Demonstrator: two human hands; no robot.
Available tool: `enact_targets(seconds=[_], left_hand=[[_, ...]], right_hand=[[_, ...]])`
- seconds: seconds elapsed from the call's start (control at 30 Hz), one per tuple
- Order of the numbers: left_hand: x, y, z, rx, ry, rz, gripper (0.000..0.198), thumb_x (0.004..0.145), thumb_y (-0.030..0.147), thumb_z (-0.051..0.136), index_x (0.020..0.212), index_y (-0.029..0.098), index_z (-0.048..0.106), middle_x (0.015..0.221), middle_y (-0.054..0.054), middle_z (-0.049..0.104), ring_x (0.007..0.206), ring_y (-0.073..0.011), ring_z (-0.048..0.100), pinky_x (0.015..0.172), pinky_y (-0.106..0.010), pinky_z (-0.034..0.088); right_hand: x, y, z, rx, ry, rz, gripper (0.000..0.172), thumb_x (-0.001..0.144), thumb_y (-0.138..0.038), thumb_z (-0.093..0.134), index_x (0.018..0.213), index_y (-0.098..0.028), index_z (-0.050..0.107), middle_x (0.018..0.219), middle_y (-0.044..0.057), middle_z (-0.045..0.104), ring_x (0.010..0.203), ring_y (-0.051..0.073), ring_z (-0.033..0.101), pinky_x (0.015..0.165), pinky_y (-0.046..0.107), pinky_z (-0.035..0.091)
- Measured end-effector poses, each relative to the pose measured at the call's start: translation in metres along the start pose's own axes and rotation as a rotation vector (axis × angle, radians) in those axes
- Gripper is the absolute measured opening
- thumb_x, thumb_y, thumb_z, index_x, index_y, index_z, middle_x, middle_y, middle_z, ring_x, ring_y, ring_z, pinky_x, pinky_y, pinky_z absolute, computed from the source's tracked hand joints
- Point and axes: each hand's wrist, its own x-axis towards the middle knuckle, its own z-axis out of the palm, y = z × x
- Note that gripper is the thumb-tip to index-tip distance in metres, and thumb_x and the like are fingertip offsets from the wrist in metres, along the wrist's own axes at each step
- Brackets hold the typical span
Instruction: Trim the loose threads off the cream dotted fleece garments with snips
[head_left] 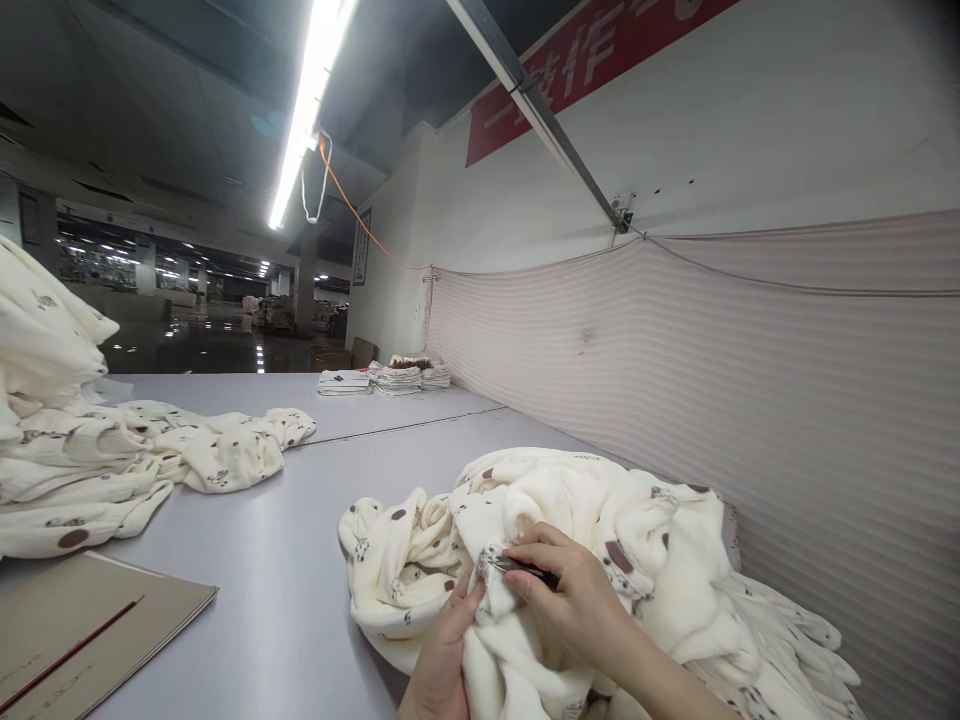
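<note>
A large heap of cream fleece fabric point(555, 500) with brown spots and small printed figures lies bunched on the table in front of me. My left hand point(450, 640) is closed on a fold of it, thumb on top. In my right hand point(570, 590) is a small dark-handled pair of thread snips point(536, 572), held between thumb and fingers. Its pointed metal tip touches the cloth at a printed patch just above my left thumb. The fingers partly cover the tool's handle.
Another pile of the same printed fabric point(217, 450) spreads along the left side of the table point(300, 570). A brown paper folder point(90, 640) with a red pencil-like stick point(75, 645) lies at front left. Folded cloth stacks point(394, 378) stand at the back, beside a striped cloth-covered wall point(675, 380).
</note>
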Motion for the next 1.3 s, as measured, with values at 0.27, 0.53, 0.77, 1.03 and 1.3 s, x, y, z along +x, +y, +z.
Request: enact_targets(seconds=[0.27, 0.53, 0.77, 1.03, 1.3], left_hand=[[-0.007, 0.001, 0.011, 0.064, 0.139, -0.004, 0.042, 0.085, 0.022, 0.057, 0.127, 0.026, 0.051, 0.107, -0.005, 0.073, 0.103, -0.0244, 0.066, 0.096, -0.04, 0.047], [-0.001, 0.017, 0.048, -0.007, 0.26, 0.094, 0.044, 0.083, 0.032, 0.059, 0.124, 0.015, 0.056, 0.113, -0.011, 0.07, 0.11, -0.0274, 0.061, 0.101, -0.04, 0.044], [-0.007, 0.016, 0.042, -0.067, 0.136, 0.107, 0.043, 0.086, 0.019, 0.051, 0.129, 0.023, 0.048, 0.115, -0.007, 0.066, 0.113, -0.0213, 0.058, 0.104, -0.038, 0.04], [-0.02, 0.002, 0.029, 0.729, 0.262, 0.315, 0.045, 0.071, 0.02, 0.071, 0.114, 0.029, 0.059, 0.146, -0.007, 0.035, 0.13, -0.0292, 0.039, 0.103, -0.038, 0.037], [-0.025, 0.025, 0.022, 0.499, 0.25, 0.054, 0.026, 0.08, 0.033, 0.064, 0.102, 0.022, 0.07, 0.131, -0.007, 0.059, 0.135, -0.0275, 0.035, 0.111, -0.039, 0.027]], right_hand=[[0.01, 0.004, -0.006, 0.206, 0.041, 0.091, 0.02, 0.083, -0.034, 0.058, 0.08, -0.018, 0.07, 0.083, 0.004, 0.061, 0.079, 0.02, 0.059, 0.071, 0.029, 0.045], [-0.048, -0.016, 0.014, 0.027, -0.133, 0.064, 0.047, 0.065, -0.035, 0.074, 0.107, -0.027, 0.054, 0.089, -0.001, 0.061, 0.075, 0.018, 0.058, 0.066, 0.025, 0.044], [-0.036, 0.006, 0.034, -0.181, 0.129, 0.133, 0.015, 0.078, -0.032, 0.058, 0.078, -0.023, 0.046, 0.076, 0.0, 0.058, 0.068, 0.018, 0.055, 0.06, 0.026, 0.038], [-0.02, 0.007, 0.011, 0.307, -0.135, 0.145, 0.019, 0.077, -0.021, 0.048, 0.061, -0.02, 0.037, 0.062, -0.006, 0.032, 0.061, 0.011, 0.035, 0.056, 0.022, 0.029], [-0.012, 0.007, -0.01, 0.39, -0.363, 0.162, 0.02, 0.083, -0.028, 0.049, 0.066, -0.019, 0.046, 0.062, -0.007, 0.034, 0.058, 0.009, 0.032, 0.054, 0.021, 0.027]])
